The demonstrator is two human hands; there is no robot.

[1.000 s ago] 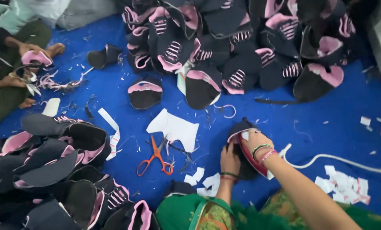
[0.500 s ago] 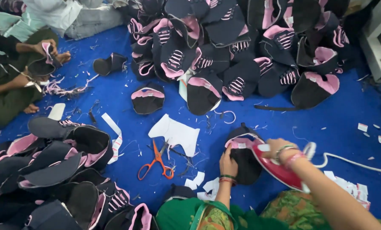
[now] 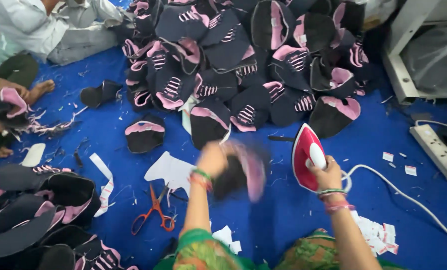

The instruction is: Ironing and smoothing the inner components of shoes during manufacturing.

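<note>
My right hand (image 3: 327, 176) grips the white handle of a red and white iron (image 3: 306, 156), lifted and tilted up on its heel over the blue floor cloth. My left hand (image 3: 212, 159) holds a black and pink shoe upper (image 3: 241, 172), raised off the cloth and blurred by motion. A white paper pattern piece (image 3: 171, 171) lies just left of my left arm. Orange-handled scissors (image 3: 154, 214) lie below it.
A big heap of black and pink uppers (image 3: 243, 65) fills the far side. More uppers (image 3: 38, 215) are stacked at the left. A white power strip (image 3: 438, 150) and the iron's cord (image 3: 408, 195) lie at the right. Other people sit at the upper left.
My right hand lifted the iron off the upper and swung it rightward, upright. My left hand picked the upper up from the cloth. The view shifted upward.
</note>
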